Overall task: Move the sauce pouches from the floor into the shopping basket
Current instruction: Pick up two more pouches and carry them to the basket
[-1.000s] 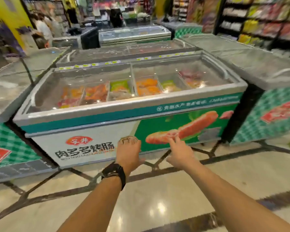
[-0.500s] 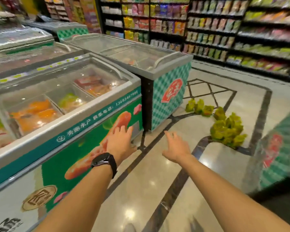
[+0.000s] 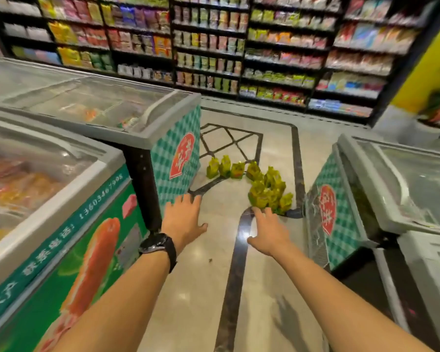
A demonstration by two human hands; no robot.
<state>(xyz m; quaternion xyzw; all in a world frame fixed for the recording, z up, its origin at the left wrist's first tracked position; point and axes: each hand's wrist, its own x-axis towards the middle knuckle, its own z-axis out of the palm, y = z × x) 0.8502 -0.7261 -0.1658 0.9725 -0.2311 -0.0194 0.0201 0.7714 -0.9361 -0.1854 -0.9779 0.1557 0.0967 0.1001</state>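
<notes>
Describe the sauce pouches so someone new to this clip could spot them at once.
Find the green-checked freezer on the left. On the floor beside its end panel stand the sauce pouches. They are the only yellow-green packs on the ground, not shelved.

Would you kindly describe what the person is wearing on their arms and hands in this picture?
The left forearm and right forearm are bare, with no sleeves in view. The left wrist carries a black wristwatch with a dark round face and a broad black strap. The left hand and right hand are ungloved, with no rings visible. The right wrist wears nothing.
</notes>
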